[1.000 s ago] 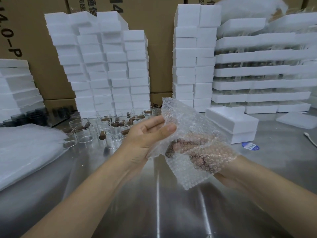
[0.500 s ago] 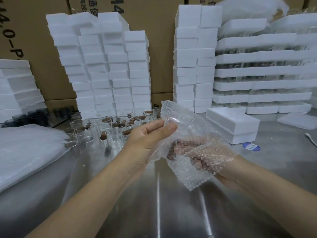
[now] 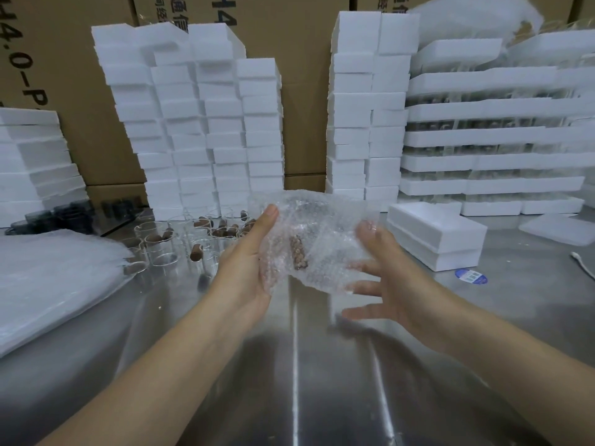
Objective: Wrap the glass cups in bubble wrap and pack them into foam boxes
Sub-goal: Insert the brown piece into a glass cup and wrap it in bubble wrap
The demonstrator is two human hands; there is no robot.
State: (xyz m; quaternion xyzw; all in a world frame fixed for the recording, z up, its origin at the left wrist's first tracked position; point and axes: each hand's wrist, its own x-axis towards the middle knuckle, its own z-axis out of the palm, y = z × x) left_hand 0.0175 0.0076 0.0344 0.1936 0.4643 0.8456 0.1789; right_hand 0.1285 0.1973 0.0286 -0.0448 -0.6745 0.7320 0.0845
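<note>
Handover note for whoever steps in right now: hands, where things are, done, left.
Left hand: grips the bubble wrap bundle above the steel table. A brown piece shows through; the cup itself is hard to make out.
Right hand: fingers spread at the bundle's right side, not curled round it.
Unwrapped glass cups stand back left, bubble wrap sheets far left, foam box to the right.
Done: wrap loosely round.
Left: close the wrap, box the bundle, then the other cups.
</note>
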